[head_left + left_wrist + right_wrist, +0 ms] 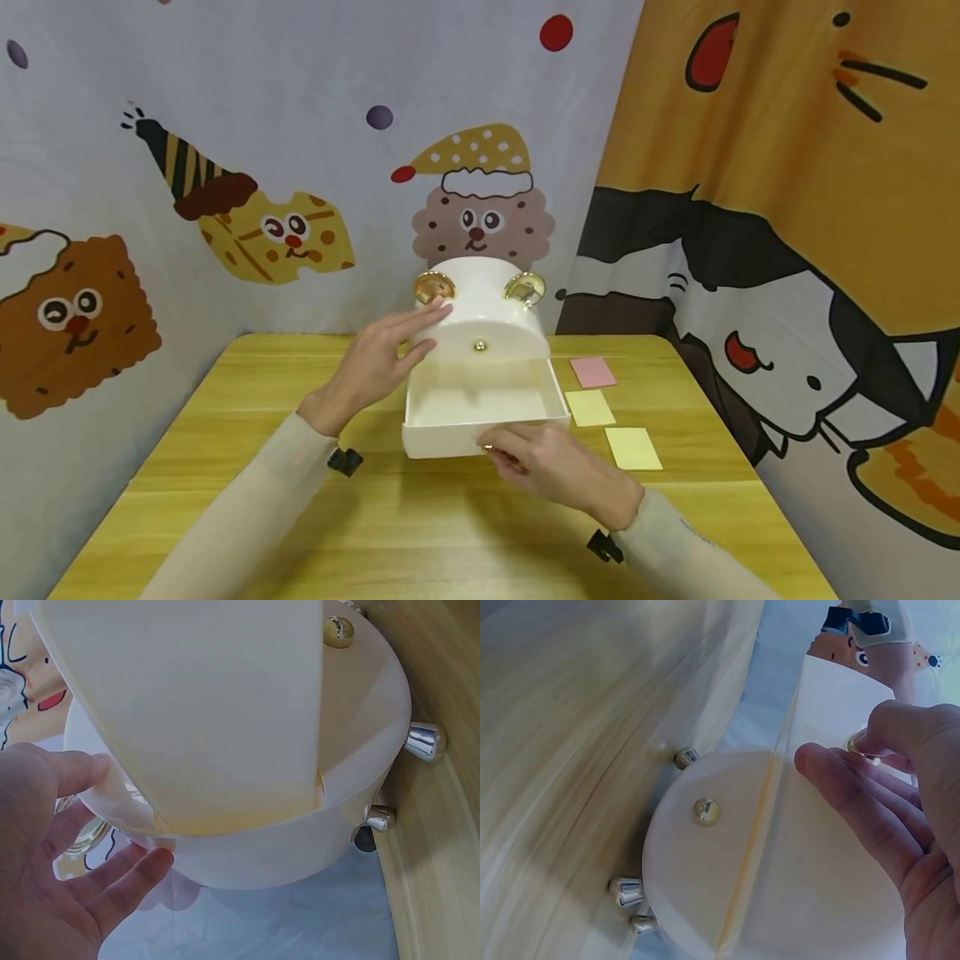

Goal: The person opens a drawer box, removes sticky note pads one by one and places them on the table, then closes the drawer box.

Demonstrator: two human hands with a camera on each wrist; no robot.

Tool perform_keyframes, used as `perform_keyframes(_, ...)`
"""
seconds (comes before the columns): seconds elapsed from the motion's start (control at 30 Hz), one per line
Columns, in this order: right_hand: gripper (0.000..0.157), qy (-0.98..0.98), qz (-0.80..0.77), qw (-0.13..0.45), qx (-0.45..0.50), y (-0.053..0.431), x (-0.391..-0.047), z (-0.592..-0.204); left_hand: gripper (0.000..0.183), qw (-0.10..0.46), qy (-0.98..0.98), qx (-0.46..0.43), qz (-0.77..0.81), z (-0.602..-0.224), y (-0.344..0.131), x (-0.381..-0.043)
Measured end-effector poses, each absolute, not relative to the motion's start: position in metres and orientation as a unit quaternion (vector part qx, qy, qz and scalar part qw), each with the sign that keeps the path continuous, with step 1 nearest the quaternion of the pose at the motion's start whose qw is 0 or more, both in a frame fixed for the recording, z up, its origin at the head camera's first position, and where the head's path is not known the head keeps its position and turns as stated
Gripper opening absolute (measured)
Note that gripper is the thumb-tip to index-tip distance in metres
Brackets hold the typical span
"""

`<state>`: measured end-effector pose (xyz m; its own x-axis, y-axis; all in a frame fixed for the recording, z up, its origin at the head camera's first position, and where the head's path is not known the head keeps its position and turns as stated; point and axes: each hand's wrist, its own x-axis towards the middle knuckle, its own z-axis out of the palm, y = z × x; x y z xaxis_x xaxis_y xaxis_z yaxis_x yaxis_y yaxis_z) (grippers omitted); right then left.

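Note:
A rounded white drawer box [483, 292] with two gold ears stands on the table, its middle drawer [438, 442] pulled out towards me. No contents show inside the drawer in the head view. My left hand [378, 354] rests against the box's upper left side below the left gold ear [433, 287], fingers fairly straight, thumb at the front edge. With thumb and fingers, my right hand [551, 462] pinches the small gold knob [862, 750] on the drawer front. Another gold knob [480, 346] sits above the drawer, and a lower knob [706, 812] shows in the right wrist view.
Right of the box lie a pink sticky note [592, 372] and two yellow ones, the nearer yellow note [633, 448] closest to my right wrist. Metallic feet [425, 741] hold the box off the wooden table [337, 533]. Printed cloth hangs behind and at both sides.

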<state>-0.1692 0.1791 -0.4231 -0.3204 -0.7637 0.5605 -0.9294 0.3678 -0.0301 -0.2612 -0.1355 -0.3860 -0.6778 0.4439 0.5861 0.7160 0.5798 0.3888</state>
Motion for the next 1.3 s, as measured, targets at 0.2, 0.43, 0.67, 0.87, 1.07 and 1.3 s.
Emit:
perform_keyframes(0.2,0.035,-0.795,0.183,0.230,0.530,0.178,-0.178,-0.423,0.057,0.222,-0.858,-0.342,-0.313,-0.386,-0.134,-0.262)
perform_keyframes(0.43,0.033,-0.802,0.184,0.232,0.518,0.174,-0.191,-0.424,0.056,0.223,-0.856,-0.346,-0.313,-0.387,-0.133,-0.261)
perform_keyframes(0.67,0.032,-0.805,0.194,0.231,0.511,0.174,-0.202,-0.427,0.056,0.226,-0.854,-0.347,-0.313,-0.386,-0.133,-0.261)
perform_keyframes(0.87,0.031,-0.807,0.200,0.223,0.508,0.172,-0.208,-0.429,0.055,0.224,-0.857,-0.344,-0.312,-0.387,-0.134,-0.261)
perform_keyframes(1.07,0.031,-0.802,0.205,0.234,0.510,0.170,-0.215,-0.431,0.055,0.223,-0.858,-0.341,-0.313,-0.387,-0.135,-0.260)
perform_keyframes(1.3,0.031,-0.804,0.212,0.231,0.505,0.169,-0.222,-0.428,0.054,0.234,-0.855,-0.344,-0.310,-0.387,-0.135,-0.262)
